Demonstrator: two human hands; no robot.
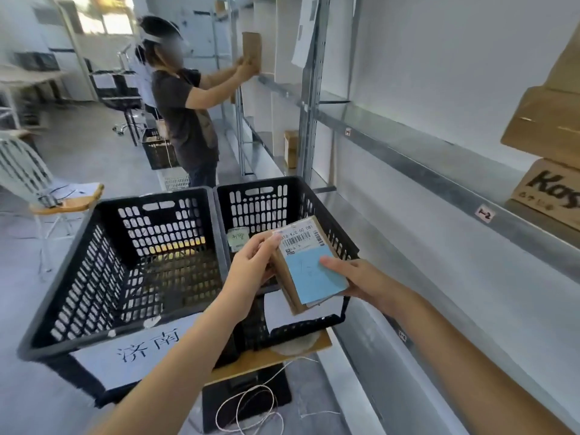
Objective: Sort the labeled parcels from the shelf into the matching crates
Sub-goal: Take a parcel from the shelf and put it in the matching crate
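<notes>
I hold a small brown cardboard parcel (309,265) with a barcode label and a blue sticker over the right black crate (326,199). My left hand (254,262) grips its left edge and my right hand (361,277) supports its right side, thumb on the blue sticker. The left black crate (103,246) carries a white paper sign with Chinese characters (147,343) on its front. A small label (237,238) sits inside the right crate. More cardboard parcels (546,127) lie on the metal shelf (423,164) at the far right.
Another person (185,117) stands ahead at the shelf, holding a brown box (252,51) up to it, with a black crate (158,152) behind. A white chair (34,189) stands at left. Loose string (251,406) lies on the floor below the crates. A small box (291,148) sits on a lower shelf.
</notes>
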